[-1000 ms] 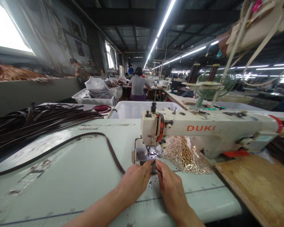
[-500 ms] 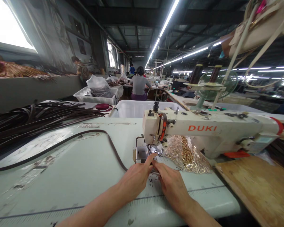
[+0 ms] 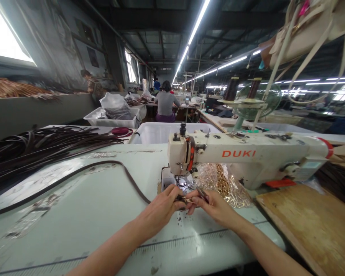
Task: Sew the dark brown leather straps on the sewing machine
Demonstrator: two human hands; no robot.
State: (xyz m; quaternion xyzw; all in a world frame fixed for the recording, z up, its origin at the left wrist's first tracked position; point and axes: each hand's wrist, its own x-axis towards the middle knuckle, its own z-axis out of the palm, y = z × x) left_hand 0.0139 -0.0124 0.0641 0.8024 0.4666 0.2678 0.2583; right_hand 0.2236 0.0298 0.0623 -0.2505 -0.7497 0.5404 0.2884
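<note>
A long dark brown strap (image 3: pixel 131 180) curves over the pale table and runs in under my left hand (image 3: pixel 163 201). That hand pinches the strap's end just in front of the sewing machine's needle area. My right hand (image 3: pixel 215 205) is closed around small metal thread snips (image 3: pixel 202 194), whose tips point left toward the strap end at my left fingertips. Fingers partly cover both the snips and the strap end. Behind the hands stands the white sewing machine (image 3: pixel 209 149), its presser foot (image 3: pixel 177 180) above a shiny metal plate (image 3: pixel 167 175).
Gold chains and clasps in clear plastic (image 3: pixel 222 184) lie under the machine arm. Dark straps (image 3: pixel 46 147) are heaped at left. A wooden board (image 3: pixel 301 218) sits at right. Behind the table are a white bin (image 3: pixel 172 130) and a seated person (image 3: pixel 165 102).
My hands were pressed together at the machine plate; now they are slightly apart. Snips now show in my right hand, and my left has turned to pinch the strap end. The view shifted slightly.
</note>
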